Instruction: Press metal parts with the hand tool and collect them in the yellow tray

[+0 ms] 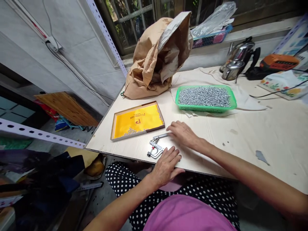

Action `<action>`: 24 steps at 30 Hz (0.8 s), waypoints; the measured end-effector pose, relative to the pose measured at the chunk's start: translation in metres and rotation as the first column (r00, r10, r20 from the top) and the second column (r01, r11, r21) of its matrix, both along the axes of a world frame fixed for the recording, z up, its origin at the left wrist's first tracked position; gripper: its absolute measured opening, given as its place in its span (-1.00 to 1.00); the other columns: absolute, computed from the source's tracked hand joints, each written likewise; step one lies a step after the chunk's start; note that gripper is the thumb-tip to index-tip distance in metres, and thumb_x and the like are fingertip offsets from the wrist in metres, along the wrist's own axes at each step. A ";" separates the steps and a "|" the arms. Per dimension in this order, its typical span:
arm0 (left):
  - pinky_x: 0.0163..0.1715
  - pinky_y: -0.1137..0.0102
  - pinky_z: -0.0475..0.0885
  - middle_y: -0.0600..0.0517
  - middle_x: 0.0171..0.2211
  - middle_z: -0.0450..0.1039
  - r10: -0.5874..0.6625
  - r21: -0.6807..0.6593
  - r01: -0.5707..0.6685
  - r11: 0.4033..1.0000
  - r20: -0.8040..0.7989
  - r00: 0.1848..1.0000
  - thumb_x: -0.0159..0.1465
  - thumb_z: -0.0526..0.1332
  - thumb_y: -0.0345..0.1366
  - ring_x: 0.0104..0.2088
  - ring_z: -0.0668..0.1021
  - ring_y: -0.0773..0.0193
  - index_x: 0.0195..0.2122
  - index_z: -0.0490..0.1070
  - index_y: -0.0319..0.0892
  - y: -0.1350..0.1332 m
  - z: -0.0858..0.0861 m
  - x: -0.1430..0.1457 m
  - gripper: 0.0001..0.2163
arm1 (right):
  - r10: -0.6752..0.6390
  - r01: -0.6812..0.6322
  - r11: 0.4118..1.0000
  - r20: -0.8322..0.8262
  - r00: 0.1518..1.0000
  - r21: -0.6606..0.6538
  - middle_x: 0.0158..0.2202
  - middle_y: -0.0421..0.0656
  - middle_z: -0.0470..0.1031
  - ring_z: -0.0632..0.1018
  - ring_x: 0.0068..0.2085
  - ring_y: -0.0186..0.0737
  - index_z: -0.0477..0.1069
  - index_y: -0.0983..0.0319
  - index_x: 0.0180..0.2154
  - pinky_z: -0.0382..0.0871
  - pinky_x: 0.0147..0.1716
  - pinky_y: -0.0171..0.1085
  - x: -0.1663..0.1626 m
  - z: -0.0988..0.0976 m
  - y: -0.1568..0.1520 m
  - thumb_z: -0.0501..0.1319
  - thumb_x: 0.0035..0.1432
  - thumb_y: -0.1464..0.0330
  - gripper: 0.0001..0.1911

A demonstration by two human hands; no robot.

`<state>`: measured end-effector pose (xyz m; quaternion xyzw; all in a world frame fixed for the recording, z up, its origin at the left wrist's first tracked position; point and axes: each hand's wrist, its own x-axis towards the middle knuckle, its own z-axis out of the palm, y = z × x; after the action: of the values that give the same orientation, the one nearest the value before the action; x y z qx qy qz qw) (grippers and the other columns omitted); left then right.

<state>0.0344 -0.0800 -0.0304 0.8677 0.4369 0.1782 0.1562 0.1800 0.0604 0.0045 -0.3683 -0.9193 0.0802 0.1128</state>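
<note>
A pair of silver hand pliers (157,151), with a spring, an open C-shaped jaw and a red part, lies on the table near its front edge. My left hand (166,165) rests flat at the table edge, fingers stretched out over the pliers' lower handle. Over the end of the upper handle is my right hand (184,133), palm down with fingers slightly bent; whether they touch the handle is hidden. To the left of it sits a shallow box (138,120) with a yellow lining and small metal pieces along its near side and right end.
A green plastic basket (207,110) full of small silver metal pieces stands behind my right hand. At the back is a crumpled brown paper bag (149,67). A metal kettle (243,51) and an orange-black device (276,62) are at the far right. A grey scrap (261,156) lies on the right.
</note>
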 end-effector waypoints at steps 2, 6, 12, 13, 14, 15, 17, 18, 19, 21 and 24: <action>0.21 -0.02 0.24 -0.24 0.14 0.36 0.012 -0.006 -0.012 1.000 0.019 1.000 0.33 0.13 -0.05 0.24 0.32 -0.03 0.14 0.31 -0.22 -0.001 -0.002 0.000 -0.55 | 0.236 -0.236 0.972 -0.011 0.972 -0.004 -0.22 -0.10 0.45 0.36 -0.17 -0.14 0.51 0.16 -0.19 0.16 -0.28 -0.23 -0.026 0.005 -0.014 0.19 0.23 0.36 -0.86; 0.04 0.12 0.43 -0.19 -0.04 0.50 0.038 -0.038 -0.038 0.999 0.010 0.999 0.31 0.15 -0.03 0.03 0.51 -0.01 0.06 0.37 -0.24 -0.004 -0.012 -0.002 -0.57 | 0.513 -0.515 0.857 0.081 0.855 0.002 -0.25 -0.12 0.43 0.34 -0.20 -0.14 0.49 0.19 -0.37 0.16 -0.33 -0.22 -0.069 -0.001 -0.032 0.19 0.22 0.39 -0.87; -0.18 0.19 0.50 -0.13 -0.28 0.54 0.068 -0.093 -0.075 0.993 -0.076 0.995 0.27 0.14 0.08 -0.20 0.58 0.03 -0.21 0.47 -0.20 -0.010 -0.017 0.003 -0.59 | 0.570 -0.569 0.822 -0.024 0.822 0.019 -0.29 -0.11 0.46 0.40 -0.25 -0.21 0.41 0.28 -0.27 0.26 -0.27 -0.24 -0.102 -0.020 -0.030 0.12 0.23 0.49 -0.89; -0.17 0.20 0.51 -0.13 -0.27 0.54 0.058 -0.086 -0.063 0.994 -0.066 0.996 0.27 0.14 0.09 -0.19 0.58 0.04 -0.19 0.47 -0.20 -0.009 -0.016 0.002 -0.59 | 0.550 -0.553 0.833 -0.109 0.828 0.002 -0.30 -0.12 0.47 0.41 -0.27 -0.24 0.40 0.28 -0.26 0.28 -0.28 -0.26 -0.104 -0.016 -0.028 0.10 0.23 0.49 -0.89; -0.16 0.21 0.51 -0.13 -0.24 0.54 0.044 -0.068 -0.047 0.997 -0.047 0.998 0.28 0.13 0.07 -0.17 0.57 0.06 -0.15 0.46 -0.19 -0.007 -0.013 -0.001 -0.59 | 0.509 -0.523 0.852 -0.210 0.834 -0.011 -0.31 -0.14 0.47 0.42 -0.30 -0.26 0.38 0.27 -0.25 0.29 -0.29 -0.28 -0.105 -0.009 -0.024 0.09 0.23 0.49 -0.89; -0.13 0.22 0.50 -0.12 -0.21 0.53 0.039 -0.036 -0.040 0.999 -0.026 0.999 0.31 0.12 0.03 -0.14 0.57 0.08 -0.10 0.45 -0.19 -0.003 -0.010 -0.007 -0.62 | 0.446 -0.475 0.880 -0.319 0.836 -0.016 -0.32 -0.15 0.46 0.42 -0.32 -0.29 0.36 0.25 -0.26 0.30 -0.31 -0.30 -0.103 0.000 -0.018 0.06 0.24 0.49 -0.88; -0.07 0.24 0.48 -0.12 -0.13 0.51 0.088 0.061 -0.088 0.994 0.005 0.996 0.38 0.05 -0.13 -0.10 0.54 0.13 -0.02 0.42 -0.17 0.012 0.002 -0.031 -0.70 | 0.272 -0.317 0.948 -0.509 0.817 -0.003 -0.36 -0.17 0.45 0.42 -0.36 -0.31 0.32 0.23 -0.30 0.30 -0.35 -0.32 -0.090 0.024 0.002 0.01 0.25 0.48 -0.85; -0.04 0.23 0.47 -0.13 -0.09 0.49 0.153 0.119 -0.152 0.981 0.006 0.988 0.41 0.01 -0.23 -0.08 0.53 0.15 0.01 0.41 -0.18 0.022 0.009 -0.048 -0.72 | 0.184 -0.217 0.976 -0.580 0.793 0.012 -0.38 -0.17 0.44 0.42 -0.38 -0.31 0.31 0.21 -0.33 0.30 -0.36 -0.32 -0.079 0.037 0.016 0.00 0.25 0.45 -0.84; -0.02 0.21 0.46 -0.14 -0.07 0.47 0.254 0.177 -0.251 0.952 0.003 0.967 0.41 -0.02 -0.32 -0.06 0.51 0.15 0.00 0.41 -0.19 0.034 0.017 -0.068 -0.73 | 0.110 -0.114 0.993 -0.623 0.775 0.035 -0.38 -0.17 0.45 0.43 -0.39 -0.30 0.31 0.21 -0.34 0.30 -0.37 -0.31 -0.065 0.048 0.033 0.02 0.25 0.42 -0.86; 0.01 0.14 0.42 -0.13 -0.05 0.46 0.431 0.232 -0.404 0.885 -0.076 0.899 0.37 -0.02 -0.43 -0.02 0.47 0.13 -0.02 0.42 -0.17 0.058 0.032 -0.113 -0.72 | -0.056 0.143 0.987 -0.670 0.741 0.076 -0.39 -0.16 0.46 0.45 -0.39 -0.26 0.34 0.20 -0.33 0.31 -0.35 -0.28 -0.031 0.064 0.071 0.10 0.22 0.36 -0.91; -0.05 0.18 0.41 -0.14 -0.11 0.48 0.506 0.160 -0.480 0.863 -0.279 0.816 0.32 0.03 -0.45 -0.06 0.43 0.09 -0.13 0.48 -0.21 0.089 0.047 -0.174 -0.76 | -0.242 0.413 0.907 -0.701 0.670 0.081 -0.41 -0.16 0.48 0.48 -0.40 -0.21 0.38 0.20 -0.34 0.33 -0.34 -0.23 0.022 0.073 0.122 0.16 0.15 0.33 -0.92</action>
<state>-0.1393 0.0086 0.0164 0.7475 0.6580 0.0910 -0.0019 0.2021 0.1828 0.0770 -0.4576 -0.7351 0.0783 0.4941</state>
